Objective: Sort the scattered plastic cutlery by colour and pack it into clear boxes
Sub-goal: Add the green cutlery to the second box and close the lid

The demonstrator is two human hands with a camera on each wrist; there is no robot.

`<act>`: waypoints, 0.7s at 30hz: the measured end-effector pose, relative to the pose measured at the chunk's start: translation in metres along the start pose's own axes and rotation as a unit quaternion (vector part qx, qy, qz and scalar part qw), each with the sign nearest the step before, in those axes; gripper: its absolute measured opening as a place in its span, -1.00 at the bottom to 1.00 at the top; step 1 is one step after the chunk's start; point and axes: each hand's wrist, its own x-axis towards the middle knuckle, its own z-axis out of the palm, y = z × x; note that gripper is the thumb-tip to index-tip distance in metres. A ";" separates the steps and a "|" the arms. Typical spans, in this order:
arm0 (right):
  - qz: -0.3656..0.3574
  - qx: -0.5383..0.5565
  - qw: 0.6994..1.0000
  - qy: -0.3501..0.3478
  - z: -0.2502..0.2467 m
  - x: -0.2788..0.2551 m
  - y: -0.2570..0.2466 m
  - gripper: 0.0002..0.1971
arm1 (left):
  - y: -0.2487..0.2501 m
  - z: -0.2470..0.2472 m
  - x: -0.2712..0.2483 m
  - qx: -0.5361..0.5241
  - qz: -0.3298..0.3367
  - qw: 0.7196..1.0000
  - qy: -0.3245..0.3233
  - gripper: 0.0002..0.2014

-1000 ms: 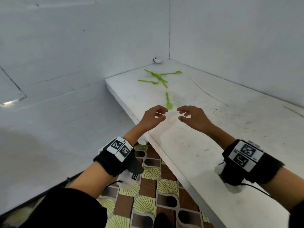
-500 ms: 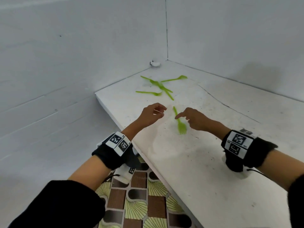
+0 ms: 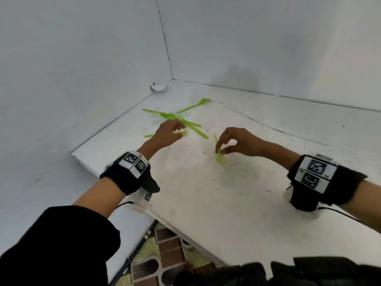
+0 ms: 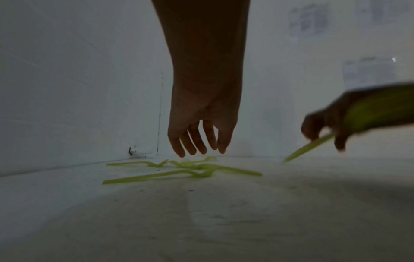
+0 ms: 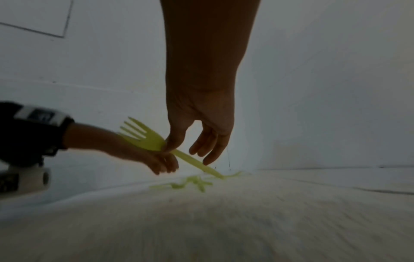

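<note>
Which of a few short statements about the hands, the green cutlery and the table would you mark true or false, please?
1. The right hand pinches a green fork near its head. True.
2. That fork lies flat on the table. False: its tined end is raised and only the handle tip is down near the surface.
3. The left hand holds two forks. False: its fingers hang open above the loose green cutlery and grip nothing.
4. All the cutlery in view is green. True.
5. A clear box stands on the table beside the cutlery. False: no box shows in any view.
</note>
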 end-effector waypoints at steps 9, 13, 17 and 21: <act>0.122 0.170 0.951 0.227 -0.024 0.080 -0.043 -0.86 | -0.042 0.008 0.071 0.126 0.036 0.973 -0.188 -0.60; 0.165 0.164 0.943 0.238 -0.013 0.107 -0.044 -0.92 | -0.050 0.003 0.086 0.074 0.100 0.964 -0.234 -0.68; 0.228 0.114 0.943 0.214 0.009 0.130 -0.032 -0.88 | -0.058 -0.011 0.096 -0.058 0.082 0.968 -0.232 -0.90; 0.262 0.016 0.953 0.151 0.031 0.152 -0.020 -0.75 | -0.067 -0.038 0.109 -0.111 0.101 0.972 -0.180 -0.92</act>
